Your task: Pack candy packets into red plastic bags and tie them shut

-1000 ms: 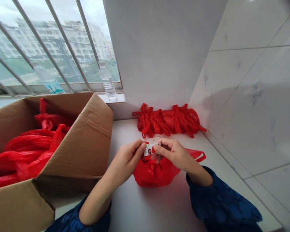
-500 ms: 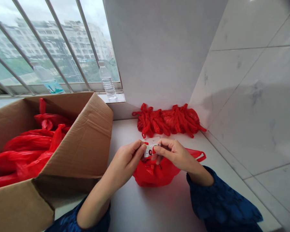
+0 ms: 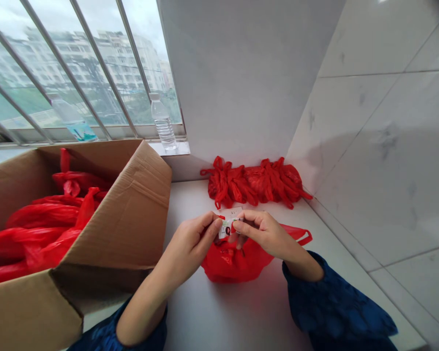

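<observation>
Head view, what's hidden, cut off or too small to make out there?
Head view: small white packet, print too small to read, partly covered by the left hand and right hand.
Head view: nearest red bag, anything deep inside hidden by its plastic.
Head view: cardboard box, left part cut off by the picture's edge.

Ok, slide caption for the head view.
Left hand and right hand holding a small printed item over a red bag.

No text can be read: marks on the packet [image 3: 226,229] and white piece [image 3: 232,211] are too small, the bottle's label [image 3: 82,131] blurred.
</observation>
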Motion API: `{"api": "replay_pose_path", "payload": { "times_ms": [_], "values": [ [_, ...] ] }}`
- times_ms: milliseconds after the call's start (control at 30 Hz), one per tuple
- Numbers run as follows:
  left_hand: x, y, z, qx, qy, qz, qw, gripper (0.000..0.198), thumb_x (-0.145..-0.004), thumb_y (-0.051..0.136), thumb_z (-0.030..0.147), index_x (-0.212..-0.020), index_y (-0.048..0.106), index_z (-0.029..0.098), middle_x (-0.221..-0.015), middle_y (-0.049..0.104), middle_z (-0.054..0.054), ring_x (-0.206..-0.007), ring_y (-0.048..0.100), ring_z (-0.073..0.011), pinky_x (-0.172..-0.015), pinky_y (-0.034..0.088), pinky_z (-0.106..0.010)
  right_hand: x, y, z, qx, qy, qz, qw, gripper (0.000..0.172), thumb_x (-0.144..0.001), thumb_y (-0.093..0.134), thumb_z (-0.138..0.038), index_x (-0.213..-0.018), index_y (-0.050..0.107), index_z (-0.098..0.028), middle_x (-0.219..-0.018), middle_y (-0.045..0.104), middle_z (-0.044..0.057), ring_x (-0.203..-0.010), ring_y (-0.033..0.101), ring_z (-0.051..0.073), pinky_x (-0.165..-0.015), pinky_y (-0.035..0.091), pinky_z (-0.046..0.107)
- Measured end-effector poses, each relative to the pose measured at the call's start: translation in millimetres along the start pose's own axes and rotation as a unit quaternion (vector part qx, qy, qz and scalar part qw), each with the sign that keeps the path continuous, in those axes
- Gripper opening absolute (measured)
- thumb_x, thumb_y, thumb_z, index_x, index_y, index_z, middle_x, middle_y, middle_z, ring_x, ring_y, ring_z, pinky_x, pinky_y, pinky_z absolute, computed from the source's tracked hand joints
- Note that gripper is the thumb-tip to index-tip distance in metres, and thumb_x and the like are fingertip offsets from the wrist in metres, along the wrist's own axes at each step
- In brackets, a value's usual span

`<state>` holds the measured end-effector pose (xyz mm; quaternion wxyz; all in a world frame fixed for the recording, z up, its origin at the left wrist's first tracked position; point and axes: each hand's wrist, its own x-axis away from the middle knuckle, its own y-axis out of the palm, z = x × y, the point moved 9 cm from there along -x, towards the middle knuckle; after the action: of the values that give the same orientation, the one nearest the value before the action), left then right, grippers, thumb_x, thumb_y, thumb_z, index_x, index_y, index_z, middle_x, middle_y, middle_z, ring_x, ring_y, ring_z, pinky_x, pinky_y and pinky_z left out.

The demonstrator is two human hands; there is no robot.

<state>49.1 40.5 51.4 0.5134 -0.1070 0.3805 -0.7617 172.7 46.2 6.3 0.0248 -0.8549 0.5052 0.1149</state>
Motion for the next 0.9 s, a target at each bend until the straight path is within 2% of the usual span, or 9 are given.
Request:
{"api": "replay_pose_path", "payload": {
  "times_ms": [333,467,533,600,700,800,900],
  "values": [
    [0,-2.7,-2,0.009,-0.004,0.005,1.000,0.039,-0.103,0.041,0.042,-0.071,0.044,0.019,-0.065,0.047,0.005,-0.061,0.041,-0.0102,-0.058,0.033,-0.024,0,-4,-1,0.031,-0.006,0.007,0.999,0.030,-0.097,0.060,-0.046,-0.091,0.066,-0.017,-0.082,0.074,0.004,-0.068,0.070,0.015,-0.067,0.056,0.027],
    [3,-10.7,-5,0.011,-0.016,0.018,1.000,0.038,-0.102,0.045,0.044,-0.074,0.049,0.018,-0.065,0.051,0.005,-0.058,0.043,-0.0092,-0.056,0.035,-0.022,7,-20,-9,0.143,-0.003,0.042,0.989,0.028,-0.097,0.059,-0.045,-0.095,0.068,-0.019,-0.086,0.074,0.003,-0.076,0.069,0.017,-0.071,0.053,0.029],
    [5,-13.7,-5,0.012,-0.025,0.016,0.999,0.036,-0.102,0.045,0.045,-0.078,0.052,0.018,-0.065,0.054,0.005,-0.057,0.046,-0.0089,-0.055,0.036,-0.021,12,-22,-11,0.259,0.010,0.036,0.965,0.026,-0.098,0.058,-0.042,-0.091,0.069,-0.020,-0.085,0.073,0.002,-0.075,0.067,0.017,-0.068,0.049,0.028],
    [8,-15.9,-2,0.009,-0.023,0.012,1.000,0.035,-0.102,0.045,0.044,-0.082,0.056,0.018,-0.069,0.058,0.003,-0.059,0.050,-0.0092,-0.055,0.038,-0.021,16,-18,-10,0.364,0.018,0.003,0.931,0.024,-0.100,0.056,-0.036,-0.087,0.070,-0.021,-0.083,0.072,0.000,-0.074,0.065,0.016,-0.067,0.045,0.028],
    [12,-18.7,8,0.006,-0.008,0.011,1.000,0.029,-0.101,0.048,0.041,-0.090,0.061,0.019,-0.076,0.064,0.002,-0.062,0.054,-0.0091,-0.058,0.040,-0.019,18,-9,-5,0.453,0.014,-0.030,0.891,0.023,-0.102,0.051,-0.026,-0.091,0.071,-0.021,-0.087,0.073,0.001,-0.079,0.066,0.017,-0.072,0.045,0.029],
    [18,-21.8,16,-0.003,-0.001,0.014,1.000,0.022,-0.100,0.051,0.039,-0.100,0.063,0.021,-0.078,0.067,0.003,-0.060,0.055,-0.0084,-0.056,0.041,-0.018,19,-13,-5,0.515,0.022,-0.001,0.857,0.024,-0.102,0.046,-0.023,-0.097,0.069,-0.021,-0.094,0.074,0.003,-0.086,0.068,0.021,-0.076,0.047,0.032],
    [25,-24.8,24,-0.018,0.005,0.014,1.000,0.017,-0.100,0.053,0.037,-0.104,0.063,0.023,-0.074,0.065,0.005,-0.060,0.055,-0.0085,-0.056,0.042,-0.018,30,-28,-16,0.564,0.016,0.054,0.824,0.023,-0.099,0.050,-0.024,-0.117,0.066,-0.022,-0.114,0.073,0.006,-0.101,0.068,0.024,-0.083,0.049,0.036]
  ]
}}
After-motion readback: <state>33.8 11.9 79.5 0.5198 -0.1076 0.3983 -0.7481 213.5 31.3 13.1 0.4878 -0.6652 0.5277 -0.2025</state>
